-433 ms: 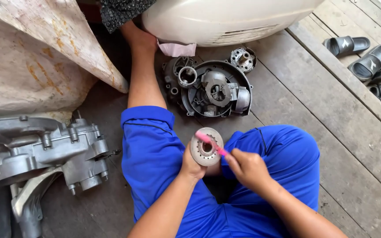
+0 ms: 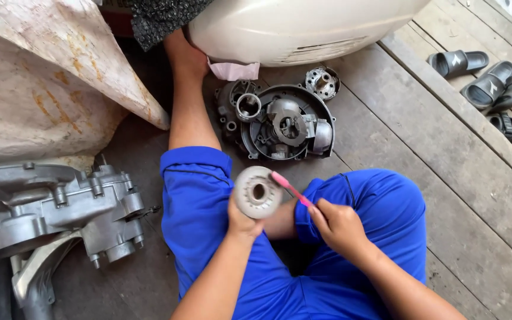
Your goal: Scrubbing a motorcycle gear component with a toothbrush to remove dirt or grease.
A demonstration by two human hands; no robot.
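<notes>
Centrally, above the person's lap, the left hand [image 2: 243, 220] is clamped on a round grey metal disc [image 2: 257, 192] with a hole in its middle. The disc stands above the fingers, its flat face turned up toward the camera, and the hand grips it from below at the lower edge.

The right hand [image 2: 338, 225] is closed around the handle of a pink toothbrush [image 2: 290, 187]. The toothbrush slants up and left from the fist, and its head touches the upper right part of the disc. The right hand sits to the right of the disc and slightly lower, close to the left hand but not touching it.

Both hands are held over blue trousers [image 2: 208, 201]. 1 bare leg stretches forward across the wooden floor [image 2: 457, 178].

Beyond the disc, on the floor, lies a dark engine cover [image 2: 288, 124] with 2 smaller round parts beside it. A grey engine casing [image 2: 54, 207] rests at the left, well apart from the hands. A cream scooter body [image 2: 303, 24] fills the top, and dark sandals [image 2: 487, 77] lie at the upper right.
</notes>
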